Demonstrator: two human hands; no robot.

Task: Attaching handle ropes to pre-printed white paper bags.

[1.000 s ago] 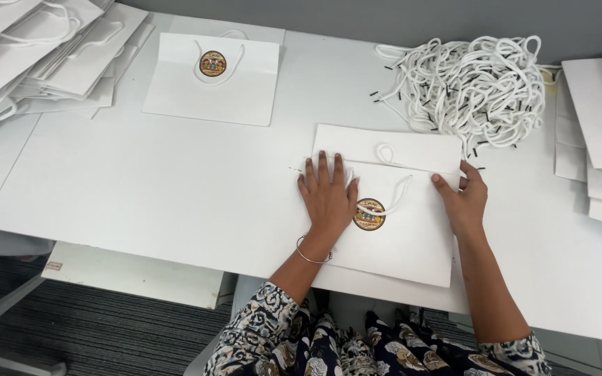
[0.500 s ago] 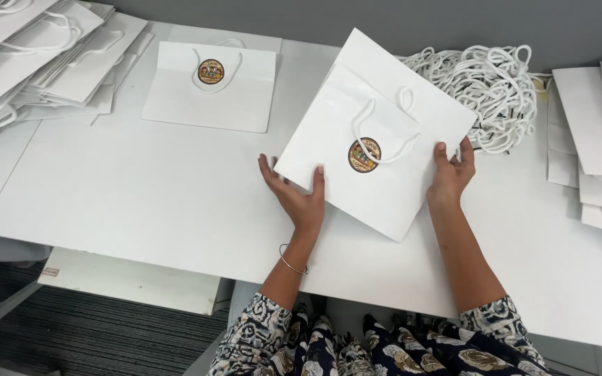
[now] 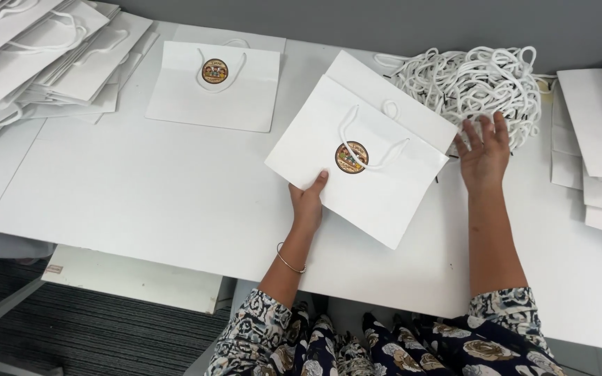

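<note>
Paper bag (image 3: 371, 153), white and flat, round brown sticker at its middle, white cord handle looped across the face, tilted now with one corner toward the far wall and lifted off the white table (image 3: 141, 202) on the left side. Pinched at the lower left edge by the left hand (image 3: 306, 203), thumb on top, fingers hidden beneath, thin bangle on the wrist. Half a second ago held from both sides, raised and angled higher; a full second ago pressed flat under both palms near the table's front edge. Since then swung leftward and carried by one hand alone. Right hand (image 3: 483, 152) off the bag entirely, fingers spread and loose, gripping nothing, hovering at the near edge of the heap of white cord handles (image 3: 472, 80); whether fingertips touch the cords, impossible to tell. Bag's right corner lying just beside that hand, overlapping the front of the cord heap. Second finished bag (image 3: 210, 87) with the same round sticker lying flat farther back on the left, well apart from the held one, unmoved across all three moments. Fanned stack of finished bags (image 3: 36, 59) at the far left corner. Pile of plain white flat bags (image 3: 600, 139) at the right edge of the table. Patterned dark sleeves at the bottom of the view.
</note>
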